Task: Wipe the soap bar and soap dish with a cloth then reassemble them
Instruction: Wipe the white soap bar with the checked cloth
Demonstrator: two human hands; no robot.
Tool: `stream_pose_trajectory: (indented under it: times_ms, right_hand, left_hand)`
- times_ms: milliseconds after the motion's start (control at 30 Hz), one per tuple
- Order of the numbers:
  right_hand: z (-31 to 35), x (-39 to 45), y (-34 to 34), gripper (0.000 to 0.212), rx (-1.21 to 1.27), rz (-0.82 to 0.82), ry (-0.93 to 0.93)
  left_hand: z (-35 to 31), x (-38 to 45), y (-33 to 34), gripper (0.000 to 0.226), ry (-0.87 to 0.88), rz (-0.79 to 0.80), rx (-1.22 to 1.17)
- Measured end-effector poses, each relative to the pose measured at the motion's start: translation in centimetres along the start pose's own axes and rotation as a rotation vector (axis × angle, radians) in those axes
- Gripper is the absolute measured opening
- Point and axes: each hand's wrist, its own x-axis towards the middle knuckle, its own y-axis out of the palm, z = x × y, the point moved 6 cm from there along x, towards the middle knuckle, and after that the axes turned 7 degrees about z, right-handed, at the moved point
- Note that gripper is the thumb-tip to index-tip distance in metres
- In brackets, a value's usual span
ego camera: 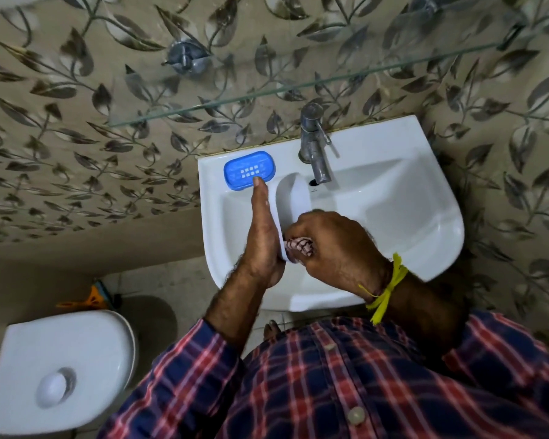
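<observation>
Nearest to you, your checked shirt sleeves (184,353) led out over the white sink (425,217). Your right hand (333,245), with a yellow thread (387,289) tied at the wrist, had its grip closed round a bunched, patterned cloth (300,245) and pressed it against the inner face of a white oval piece (293,198), seemingly the soap dish's other part. Your left hand (262,236) lay flat along the outer side of that piece, fingers straight, steadying it on edge above the basin. Just past your left fingertips (258,182), the blue soap dish tray (249,170) sat on the sink's back left ledge, slots showing. Further back stood the metal tap (314,144), then the leaf-patterned wall tiles (76,137). I could not make out the soap bar.
</observation>
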Motion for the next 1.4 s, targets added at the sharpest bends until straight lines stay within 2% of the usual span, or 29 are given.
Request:
stream_pose_trajectory:
  times_ms: [100, 233, 400, 467, 567, 700, 833, 900, 967, 1033, 1100, 1167, 1233, 1300, 1367, 1400]
  right_hand:
    - [0.2, 0.1, 0.4, 0.016, -0.136, 0.061, 0.0]
    - [-0.7, 0.4, -0.5, 0.018, -0.158, -0.099, 0.111]
    - [-0.4, 0.4, 0.2, 0.017, -0.16, -0.058, 0.075]
    - [-0.4, 0.4, -0.2, 0.021, -0.19, -0.132, 0.108]
    - [-0.1, 0.8, -1.1, 0.015, -0.134, -0.263, 0.095]
    - [-0.1, 0.9, -0.8, 0.019, -0.121, -0.227, 0.071]
    - [-0.1, 1.5, -1.8, 0.009, -0.088, -0.372, 0.095]
    - [0.3, 1.8, -1.8, 0.013, -0.082, -0.315, 0.041]
    - [0.0, 2.0, -1.8, 0.012, -0.095, -0.269, 0.085]
    - [-0.2, 1.9, -2.3, 0.009, -0.062, -0.366, 0.137]
    - [0.6, 1.9, -2.8, 0.018, 0.006, -0.48, 0.074]
    - [0.8, 2.2, -2.6, 0.027, 0.049, -0.434, -0.023]
    - [0.0, 2.4, -2.2, 0.021, -0.012, -0.352, 0.036]
    - [-1.1, 2.5, -2.4, 0.014, -0.051, -0.439, 0.148]
    - [-0.4, 2.4, -2.6, 0.012, 0.014, -0.527, 0.13]
    - [-0.1, 2.5, -2.6, 0.012, 0.079, -0.512, 0.059]
  left_hand:
    - [0.3, -0.1, 0.3, 0.075, -0.007, 0.01, 0.017]
    - [0.4, 0.2, 0.1, 0.071, 0.016, -0.032, 0.02]
    - [0.2, 0.2, 0.2, 0.07, 0.032, -0.026, 0.017]
    - [0.3, 0.2, 0.5, 0.07, 0.045, -0.043, 0.032]
    - [-0.1, 0.3, 0.8, 0.071, 0.057, -0.038, 0.075]
    - [-0.3, 0.0, 0.4, 0.071, 0.068, -0.036, 0.026]
    - [0.1, 0.0, 1.3, 0.075, 0.083, -0.017, 0.024]
    - [-0.1, 0.0, 1.2, 0.078, 0.096, -0.013, 0.0]
    - [-0.5, 0.0, 1.0, 0.079, 0.108, -0.009, -0.005]
    - [-0.5, 0.0, 1.4, 0.078, 0.112, 0.0, 0.017]
    - [0.1, 0.1, 1.6, 0.075, 0.091, -0.012, -0.003]
    - [0.4, 0.1, 1.2, 0.071, 0.072, -0.018, -0.047]
    - [0.7, 0.1, 0.7, 0.071, 0.058, -0.025, -0.044]
    - [0.8, 0.2, 1.0, 0.071, 0.045, -0.006, -0.015]
    - [0.9, 0.4, 1.2, 0.07, 0.018, -0.001, -0.023]
    - [1.0, 0.5, 1.1, 0.07, 0.007, 0.004, -0.036]
